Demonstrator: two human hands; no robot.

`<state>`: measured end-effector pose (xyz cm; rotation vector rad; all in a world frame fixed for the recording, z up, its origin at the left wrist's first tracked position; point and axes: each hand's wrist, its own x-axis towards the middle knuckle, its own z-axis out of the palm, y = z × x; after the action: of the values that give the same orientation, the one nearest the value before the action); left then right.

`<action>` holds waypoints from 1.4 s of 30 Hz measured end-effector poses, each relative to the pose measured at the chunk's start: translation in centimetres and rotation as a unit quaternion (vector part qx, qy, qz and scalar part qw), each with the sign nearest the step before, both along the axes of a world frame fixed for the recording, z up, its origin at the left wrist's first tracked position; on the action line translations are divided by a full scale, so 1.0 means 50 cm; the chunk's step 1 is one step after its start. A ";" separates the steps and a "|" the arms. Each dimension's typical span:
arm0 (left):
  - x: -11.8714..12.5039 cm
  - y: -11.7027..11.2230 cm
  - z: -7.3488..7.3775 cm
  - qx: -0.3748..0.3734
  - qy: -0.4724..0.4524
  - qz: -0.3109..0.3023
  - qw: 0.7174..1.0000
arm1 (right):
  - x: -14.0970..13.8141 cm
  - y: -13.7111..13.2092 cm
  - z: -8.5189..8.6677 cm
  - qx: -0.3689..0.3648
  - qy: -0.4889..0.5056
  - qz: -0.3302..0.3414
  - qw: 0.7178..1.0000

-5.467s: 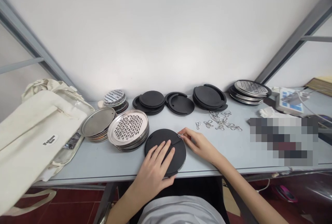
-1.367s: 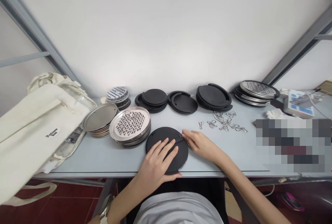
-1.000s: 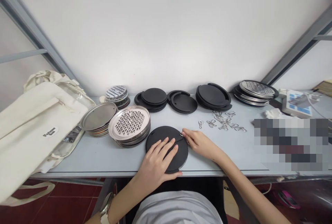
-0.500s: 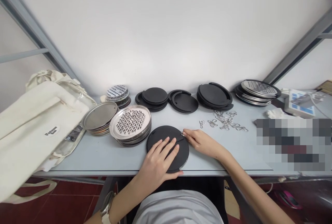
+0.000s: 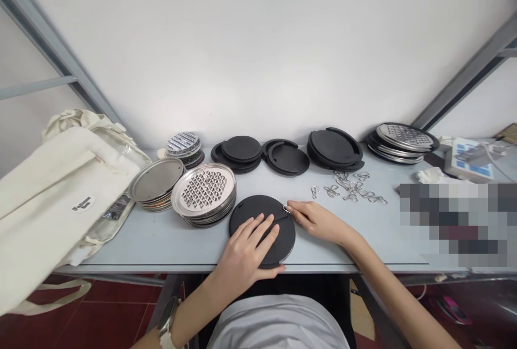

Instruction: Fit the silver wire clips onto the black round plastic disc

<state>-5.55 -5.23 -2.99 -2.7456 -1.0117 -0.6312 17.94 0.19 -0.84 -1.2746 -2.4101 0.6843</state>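
A round black disc [image 5: 258,206], with a small slot and a straight seam across its top, lies near the table's front edge. My left hand [image 5: 246,246] holds it down, its fingers spread over the top and its thumb at the near rim. Between the fingertips of my right hand [image 5: 313,220] is a small silver wire clip [image 5: 286,209], pinched at the disc's right rim. Most of the clip is hidden; I cannot tell whether it is hooked into the disc. Similar wire clips [image 5: 353,190] lie loosely piled behind my right hand.
To the left stand stacks of metal grater discs [image 5: 205,190], plain metal discs [image 5: 156,179] and smaller grater discs [image 5: 183,144]. Black discs [image 5: 241,148] are stacked along the wall. More graters [image 5: 404,138] stand at the back right. A cream bag [image 5: 72,176] covers the table's left end.
Almost nothing differs. The view has shifted very slightly; both hands stay at the disc, the right still pinching the clip at its rim.
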 end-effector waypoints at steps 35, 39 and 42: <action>-0.003 0.000 0.001 -0.037 -0.024 -0.008 0.999 | 0.006 -0.011 -0.006 -0.034 0.065 -0.027 0.997; -0.004 -0.001 0.003 -0.040 -0.022 -0.010 0.999 | 0.003 -0.012 -0.005 -0.025 0.055 -0.045 0.997; -0.004 -0.003 0.004 -0.041 -0.024 -0.010 0.999 | 0.003 -0.014 -0.005 -0.025 0.056 -0.052 0.997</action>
<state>-5.75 -5.36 -2.79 -2.8267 -1.0455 -0.6767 18.08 -0.50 -1.08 -1.3326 -2.2337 0.7700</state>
